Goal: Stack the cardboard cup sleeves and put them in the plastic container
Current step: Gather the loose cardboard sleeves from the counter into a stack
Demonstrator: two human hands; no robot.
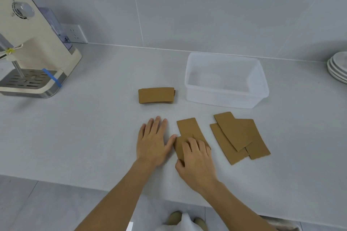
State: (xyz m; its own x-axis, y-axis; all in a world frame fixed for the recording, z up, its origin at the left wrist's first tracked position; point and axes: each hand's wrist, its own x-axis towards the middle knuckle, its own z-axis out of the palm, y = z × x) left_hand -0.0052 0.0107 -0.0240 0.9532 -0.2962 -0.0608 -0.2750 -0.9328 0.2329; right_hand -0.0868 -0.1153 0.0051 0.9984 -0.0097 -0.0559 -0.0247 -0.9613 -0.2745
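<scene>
Flat brown cardboard cup sleeves lie on the grey counter. A small stack of sleeves [156,95] sits left of the empty translucent plastic container [225,97]. Two overlapping sleeves [188,127] lie in front, and my right hand [197,159] presses on the nearer one, thumb at its near edge. My left hand [153,140] rests flat on the counter beside them, fingers spread, its thumb touching the sleeve's left edge. Three more overlapping sleeves [238,135] lie to the right, in front of the container.
A cream coffee machine [32,43] with blue tape stands at the back left. A stack of white plates [338,69] sits at the right edge. The tiled wall runs behind. The counter's front edge [75,184] is close to my body.
</scene>
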